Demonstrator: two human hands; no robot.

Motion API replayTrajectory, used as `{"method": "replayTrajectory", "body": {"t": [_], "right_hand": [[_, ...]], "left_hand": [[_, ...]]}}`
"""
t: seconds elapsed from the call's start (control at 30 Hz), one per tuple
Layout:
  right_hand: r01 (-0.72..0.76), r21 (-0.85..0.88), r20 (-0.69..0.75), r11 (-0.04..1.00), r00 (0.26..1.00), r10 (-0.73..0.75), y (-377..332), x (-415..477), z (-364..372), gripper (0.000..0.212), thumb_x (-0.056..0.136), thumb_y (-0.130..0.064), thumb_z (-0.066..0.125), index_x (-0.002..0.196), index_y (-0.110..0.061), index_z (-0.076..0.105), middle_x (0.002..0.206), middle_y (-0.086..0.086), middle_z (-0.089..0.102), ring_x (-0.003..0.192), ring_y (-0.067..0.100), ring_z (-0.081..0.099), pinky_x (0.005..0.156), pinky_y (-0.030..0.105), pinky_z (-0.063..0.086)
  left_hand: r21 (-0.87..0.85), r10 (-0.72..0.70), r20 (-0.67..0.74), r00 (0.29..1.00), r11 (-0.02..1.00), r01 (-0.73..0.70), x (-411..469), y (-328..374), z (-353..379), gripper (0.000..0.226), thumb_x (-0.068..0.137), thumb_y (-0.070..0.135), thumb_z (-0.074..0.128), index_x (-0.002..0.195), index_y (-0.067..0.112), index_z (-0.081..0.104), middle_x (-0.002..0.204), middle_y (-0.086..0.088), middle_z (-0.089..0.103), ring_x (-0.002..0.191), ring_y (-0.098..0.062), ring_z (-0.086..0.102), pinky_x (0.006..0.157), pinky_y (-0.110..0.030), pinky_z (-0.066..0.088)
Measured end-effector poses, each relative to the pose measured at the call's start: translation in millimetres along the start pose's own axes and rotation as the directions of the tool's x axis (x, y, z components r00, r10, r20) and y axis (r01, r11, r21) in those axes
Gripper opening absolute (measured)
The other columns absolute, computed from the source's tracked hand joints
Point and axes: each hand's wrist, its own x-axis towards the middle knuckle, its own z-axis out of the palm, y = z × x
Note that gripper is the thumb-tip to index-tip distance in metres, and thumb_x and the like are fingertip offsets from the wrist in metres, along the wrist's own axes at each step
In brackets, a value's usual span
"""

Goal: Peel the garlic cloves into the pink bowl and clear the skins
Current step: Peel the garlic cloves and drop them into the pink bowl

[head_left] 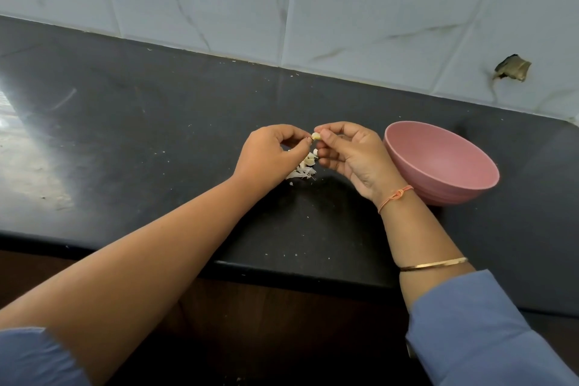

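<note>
One clove (316, 136): left hand (269, 154), right hand (354, 157)

So the counter (156, 122) is a dark, near-black stone slab, kinda dusty, with a big washed-out patch of glare (28, 147) on the left side. Behind it the wall (376, 3) is pale tile with grey marble-style veins, and one tile over on the right has a ragged broken hole (512, 67) with a crack trailing down from it. There's a line of little pale crumbs (294, 74) where wall meets counter, can't tell what they are. Below the front edge there's a dark brown panel (250, 301). Also an orange thread (396, 196) on the right wrist, a thin gold bangle (434, 264) further up, and blue sleeves (485, 338).
</note>
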Motion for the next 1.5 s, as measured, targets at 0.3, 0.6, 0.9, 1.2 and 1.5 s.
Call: {"method": "replayTrajectory", "body": {"t": [0.3, 0.6, 0.9, 1.2, 1.5], "right_hand": [[0.159, -0.03, -0.059, 0.987, 0.985, -0.161, 4.3, -0.4, 1.5, 0.01, 0.085, 0.001, 0.063, 0.09, -0.007, 0.067, 0.092, 0.016, 0.066, 0.083, 0.02, 0.066, 0.076, 0.028, 0.057], [0.256, -0.143, -0.051, 0.956, 0.963, -0.265, 6.4, 2.7, 3.1, 0.013, 0.081, 0.005, 0.066, 0.087, -0.006, 0.067, 0.085, 0.008, 0.069, 0.078, 0.014, 0.068, 0.074, 0.025, 0.057], [0.368, -0.364, 0.002, 0.856, 0.919, -0.394, 9.0, 2.1, 4.0, 0.021, 0.08, 0.002, 0.069, 0.088, -0.016, 0.064, 0.084, -0.004, 0.068, 0.08, 0.004, 0.069, 0.073, 0.019, 0.055], [0.403, -0.275, -0.01, 0.873, 0.907, -0.421, 6.7, 3.9, 1.9, 0.021, 0.083, 0.003, 0.064, 0.091, -0.016, 0.063, 0.088, -0.003, 0.067, 0.083, 0.01, 0.067, 0.076, 0.027, 0.057], [0.44, -0.158, -0.049, 0.884, 0.891, -0.452, 4.6, 4.0, -1.6, 0.019, 0.085, 0.007, 0.059, 0.097, -0.007, 0.063, 0.089, 0.003, 0.065, 0.081, 0.006, 0.062, 0.068, 0.021, 0.055]], "left_hand": [[-0.09, -0.021, -0.007, 1.0, 0.996, 0.02, 0.4, 1.0, 1.0, 0.013, 0.09, 0.02, 0.064, 0.099, 0.017, 0.073, 0.066, 0.019, 0.062, 0.047, 0.011, 0.051, 0.049, -0.002, 0.034], [-0.112, -0.066, -0.035, 0.997, 0.992, 0.062, 1.2, 1.8, 0.5, 0.009, 0.088, 0.021, 0.066, 0.09, 0.023, 0.074, 0.066, 0.006, 0.067, 0.043, 0.004, 0.049, 0.045, -0.007, 0.036], [-0.118, -0.088, -0.073, 0.993, 0.99, 0.079, 1.6, 5.7, 4.4, 0.019, 0.085, 0.018, 0.066, 0.075, 0.034, 0.069, 0.059, 0.018, 0.064, 0.055, 0.006, 0.056, 0.055, -0.012, 0.046], [-0.061, -0.213, -0.121, 0.97, 0.977, 0.207, 14.6, 16.3, 9.8, 0.012, 0.085, 0.027, 0.063, 0.075, 0.03, 0.068, 0.057, 0.011, 0.059, 0.046, 0.0, 0.048, 0.052, -0.019, 0.041], [0.061, -0.248, -0.222, 0.943, 0.962, 0.267, 18.3, 7.5, 11.7, 0.017, 0.089, 0.029, 0.056, 0.085, 0.02, 0.069, 0.063, 0.009, 0.06, 0.054, -0.007, 0.051, 0.057, -0.026, 0.044]]}}
